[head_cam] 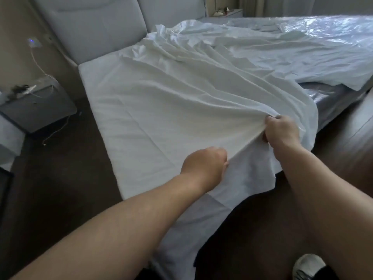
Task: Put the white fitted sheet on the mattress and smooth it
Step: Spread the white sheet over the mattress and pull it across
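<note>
Head cam view: the white fitted sheet (pixel 181 93) is spread loosely over the near-left part of the mattress (pixel 333 31), rumpled into long folds, with the far right side showing shiny plastic wrap. Both hands have the sheet's near edge bunched up at the corner of the bed. The left hand (pixel 203 164) grips it with curled fingers, and the right hand (pixel 282 131) clutches a fold just beyond. Off to the left sits a grey nightstand (pixel 38 110) with a white cable (pixel 40 65), plus a padded headboard (pixel 90 25).
</note>
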